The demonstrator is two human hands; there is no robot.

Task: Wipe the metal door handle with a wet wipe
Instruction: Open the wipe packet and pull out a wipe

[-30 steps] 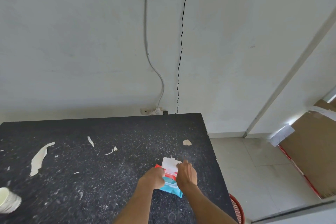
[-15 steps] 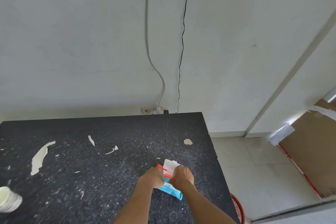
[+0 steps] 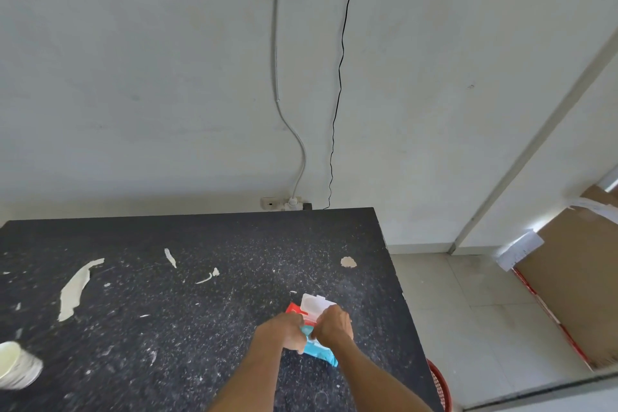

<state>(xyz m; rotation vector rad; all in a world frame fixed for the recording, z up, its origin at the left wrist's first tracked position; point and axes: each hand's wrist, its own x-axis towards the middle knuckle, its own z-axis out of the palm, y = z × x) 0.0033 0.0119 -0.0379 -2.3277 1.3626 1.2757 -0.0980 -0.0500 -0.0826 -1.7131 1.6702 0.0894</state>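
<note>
A red and blue pack of wet wipes (image 3: 320,353) lies near the right front of the black table (image 3: 187,294), its white flip lid (image 3: 312,304) standing open. My left hand (image 3: 284,331) holds the pack down from its left side. My right hand (image 3: 334,328) rests over the opening with its fingers pinched; what they pinch is hidden. No door handle is in view.
A white paper cup (image 3: 16,365) lies at the table's front left. Pale paint smears (image 3: 75,288) mark the tabletop. A red basket (image 3: 441,388) sits on the floor by the table's right edge, and cardboard (image 3: 575,281) leans at the far right. Cables run down the wall to a socket (image 3: 284,203).
My right hand has slid back from the lid's far edge to the pack's opening. The left hand and the pack have stayed in place.
</note>
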